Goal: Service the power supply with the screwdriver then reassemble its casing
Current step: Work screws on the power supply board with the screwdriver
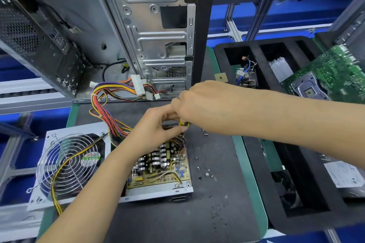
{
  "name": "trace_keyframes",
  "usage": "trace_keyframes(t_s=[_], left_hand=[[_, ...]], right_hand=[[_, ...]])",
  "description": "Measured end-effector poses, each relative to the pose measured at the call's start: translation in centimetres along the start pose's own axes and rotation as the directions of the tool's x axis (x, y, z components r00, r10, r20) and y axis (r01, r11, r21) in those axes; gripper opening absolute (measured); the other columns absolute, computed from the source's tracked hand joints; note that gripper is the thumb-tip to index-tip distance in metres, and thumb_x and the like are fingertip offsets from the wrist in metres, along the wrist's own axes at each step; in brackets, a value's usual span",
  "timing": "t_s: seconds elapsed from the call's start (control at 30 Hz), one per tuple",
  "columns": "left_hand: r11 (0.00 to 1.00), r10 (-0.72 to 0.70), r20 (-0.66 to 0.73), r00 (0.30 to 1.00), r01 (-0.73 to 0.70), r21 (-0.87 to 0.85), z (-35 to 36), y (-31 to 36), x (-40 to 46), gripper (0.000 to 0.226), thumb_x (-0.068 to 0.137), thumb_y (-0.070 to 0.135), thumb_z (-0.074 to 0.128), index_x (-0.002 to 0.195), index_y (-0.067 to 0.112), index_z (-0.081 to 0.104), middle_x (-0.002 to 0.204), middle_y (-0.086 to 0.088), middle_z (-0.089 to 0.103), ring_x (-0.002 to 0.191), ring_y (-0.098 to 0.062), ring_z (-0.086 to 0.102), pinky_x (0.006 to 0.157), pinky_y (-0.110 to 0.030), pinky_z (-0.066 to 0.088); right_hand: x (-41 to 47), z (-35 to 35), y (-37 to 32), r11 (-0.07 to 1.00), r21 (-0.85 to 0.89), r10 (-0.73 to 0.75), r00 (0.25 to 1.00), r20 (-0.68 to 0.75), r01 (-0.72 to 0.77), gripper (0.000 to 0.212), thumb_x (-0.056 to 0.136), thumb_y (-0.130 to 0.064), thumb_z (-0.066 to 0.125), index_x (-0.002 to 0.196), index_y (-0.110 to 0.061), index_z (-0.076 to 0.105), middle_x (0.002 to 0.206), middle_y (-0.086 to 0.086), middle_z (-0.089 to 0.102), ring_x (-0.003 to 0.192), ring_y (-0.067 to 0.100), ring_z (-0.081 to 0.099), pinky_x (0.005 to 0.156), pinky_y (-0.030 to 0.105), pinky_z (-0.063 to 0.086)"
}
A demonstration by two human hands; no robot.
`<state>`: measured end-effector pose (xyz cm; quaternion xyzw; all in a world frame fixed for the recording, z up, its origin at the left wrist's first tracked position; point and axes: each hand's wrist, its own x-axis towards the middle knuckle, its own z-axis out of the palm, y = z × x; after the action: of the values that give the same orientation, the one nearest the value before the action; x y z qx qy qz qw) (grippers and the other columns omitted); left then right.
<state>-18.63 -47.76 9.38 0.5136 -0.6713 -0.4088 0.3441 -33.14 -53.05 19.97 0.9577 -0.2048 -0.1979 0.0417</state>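
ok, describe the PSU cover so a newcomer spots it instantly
On the dark mat, left of the open power supply, lies a flat grey cover panel. Unlike its neighbours, it carries a round wire fan grille with a green hub sticker.

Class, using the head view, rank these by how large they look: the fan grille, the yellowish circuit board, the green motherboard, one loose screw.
1. fan grille
2. and 3. Unsure: green motherboard is cropped, circuit board partly hidden.
4. loose screw

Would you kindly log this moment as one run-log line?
stage: servicing | power supply: cover off, board exposed | right hand: grips yellow screwdriver | left hand: steadies it | loose screws: on mat
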Motion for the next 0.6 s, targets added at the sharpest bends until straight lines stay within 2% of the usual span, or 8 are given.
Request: trace_keyframes(t_s=[0.1, 0.2, 0.3, 0.4, 0.43, 0.5, 0.57, 0.6], left_hand=[[1.000, -0.009, 0.011, 1.000, 0.009, -0.015, -0.2, -0.3, -0.2, 0.031, 0.083, -0.005, 0.070, 0.091, 0.024, 0.066, 0.089, 0.022, 0.072, 0.089, 0.010, 0.064, 0.082, -0.008, 0.046], [1.000, -0.027, 0.007, 1.000, 0.027, -0.012, -0.3, -0.4, -0.4, 0.020, 0.085, -0.002, 0.068, 0.090, 0.018, 0.066, 0.094, -0.001, 0.072, 0.086, -0.002, 0.062, 0.087, -0.027, 0.051], [0.999, -0.023, 0.014, 1.000, 0.022, 0.042, -0.3, -0.2, -0.7, 0.020, 0.085, 0.007, 0.072, 0.098, 0.022, 0.068, 0.098, 0.005, 0.072, 0.097, 0.001, 0.064, 0.091, -0.019, 0.048], [0.946, -0.118, 0.022, 0.993, 0.105, 0.306, -1.6, -0.5, -1.1, 0.023, 0.084, 0.025, 0.075, 0.106, 0.026, 0.067, 0.106, 0.013, 0.071, 0.105, -0.003, 0.062, 0.094, -0.031, 0.047], [0.876, -0.179, 0.044, 0.983, 0.139, 0.461, -2.3, -0.5, -1.3, 0.026, 0.085, 0.035, 0.073, 0.109, 0.026, 0.067, 0.107, 0.013, 0.069, 0.105, -0.007, 0.062, 0.092, -0.034, 0.048], [0.651, -0.307, 0.105, 0.946, 0.129, 0.748, -3.7, -0.3, -1.6, 0.040, 0.086, 0.056, 0.062, 0.111, 0.025, 0.065, 0.107, 0.008, 0.068, 0.106, -0.017, 0.061, 0.095, -0.037, 0.044], [0.417, -0.350, 0.138, 0.926, 0.022, 0.909, -4.8, 0.3, -1.9, 0.050, 0.088, 0.065, 0.046, 0.114, 0.025, 0.062, 0.111, 0.008, 0.067, 0.113, -0.016, 0.058, 0.113, -0.037, 0.026], [0.342, -0.318, 0.129, 0.939, -0.013, 0.939, -5.6, 0.7, -2.1, 0.050, 0.090, 0.064, 0.042, 0.115, 0.026, 0.061, 0.112, 0.009, 0.066, 0.115, -0.013, 0.058, 0.117, -0.037, 0.017]], right_hand=[[-0.2, 0.2, -0.4, 0.998, -0.058, -0.021, 0.995, -0.095, 0.016, 0.013, 0.088, -0.004, 0.048, 0.091, -0.017, 0.045, 0.061, -0.004, 0.020, 0.049, 0.011, 0.015, 0.043, 0.026, 0.011], [-0.1, -0.4, -0.7, 0.994, -0.105, 0.005, 0.995, -0.095, -0.015, 0.013, 0.091, -0.008, 0.047, 0.086, -0.017, 0.039, 0.060, -0.004, 0.021, 0.048, 0.011, 0.015, 0.043, 0.026, 0.012], [0.0, -0.1, -0.7, 0.993, -0.103, 0.040, 0.995, -0.091, -0.049, 0.014, 0.091, -0.006, 0.045, 0.087, -0.018, 0.038, 0.061, -0.003, 0.021, 0.049, 0.015, 0.021, 0.042, 0.027, 0.014], [-0.1, 0.4, -0.3, 0.986, -0.108, 0.118, 0.990, -0.080, -0.126, 0.023, 0.094, -0.015, 0.046, 0.078, -0.019, 0.031, 0.062, -0.002, 0.021, 0.047, 0.017, 0.025, 0.041, 0.026, 0.015], [0.0, 0.7, -0.2, 0.988, -0.097, 0.119, 0.991, -0.062, -0.124, 0.027, 0.095, -0.018, 0.046, 0.075, -0.019, 0.028, 0.062, -0.002, 0.023, 0.049, 0.019, 0.031, 0.043, 0.025, 0.019], [0.1, 1.4, -0.4, 0.992, -0.052, 0.119, 0.992, 0.039, -0.117, 0.020, 0.095, -0.016, 0.047, 0.078, -0.017, 0.036, 0.070, 0.004, 0.041, 0.067, 0.027, 0.050, 0.051, 0.028, 0.032], [0.1, 2.2, -0.7, 0.995, -0.034, 0.095, 0.990, 0.105, -0.092, 0.008, 0.096, -0.014, 0.046, 0.094, -0.011, 0.053, 0.095, 0.011, 0.058, 0.087, 0.033, 0.061, 0.060, 0.032, 0.037], [-0.1, 2.7, -0.5, 0.995, -0.021, 0.099, 0.988, 0.118, -0.097, 0.013, 0.097, -0.015, 0.045, 0.101, -0.009, 0.056, 0.102, 0.012, 0.059, 0.091, 0.033, 0.061, 0.061, 0.032, 0.037]])
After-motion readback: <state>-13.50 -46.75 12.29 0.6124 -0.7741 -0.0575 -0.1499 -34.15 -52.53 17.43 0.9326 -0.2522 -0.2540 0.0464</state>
